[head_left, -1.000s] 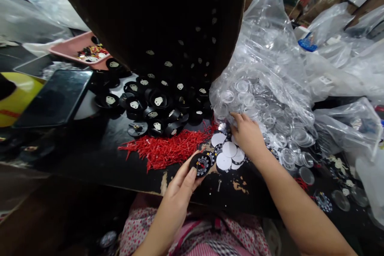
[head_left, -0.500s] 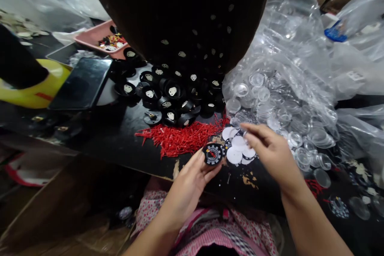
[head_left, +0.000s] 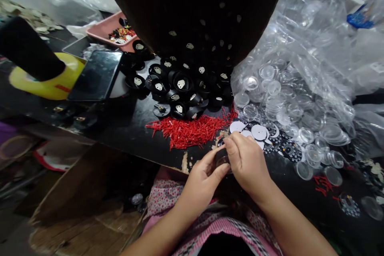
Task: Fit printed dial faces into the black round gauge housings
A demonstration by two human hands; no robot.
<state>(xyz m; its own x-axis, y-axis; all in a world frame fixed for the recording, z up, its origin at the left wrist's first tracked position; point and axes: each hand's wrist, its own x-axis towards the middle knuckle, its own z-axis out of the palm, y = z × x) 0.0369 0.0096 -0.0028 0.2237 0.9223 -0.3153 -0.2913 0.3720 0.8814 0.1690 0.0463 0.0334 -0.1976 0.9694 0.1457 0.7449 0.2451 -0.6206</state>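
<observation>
A small round black dial unit sits between my two hands at the table's front edge. My left hand wraps it from the left, thumb and fingers around its side. My right hand is closed against its upper right, the thumb pressed near the rim; the fingers cover much of its face. Just beyond the right hand lie white paper discs and black printed dial discs. A heap of red pointers lies to the left of them.
Black round housings pile up before a large dark container. Clear plastic covers spill from a bag at right. Left are a phone, a yellow tape roll and a pink tray.
My right hand has moved left from over the paper discs onto the dial unit. The left hand has turned the dial face from view. The camera view has shifted slightly.
</observation>
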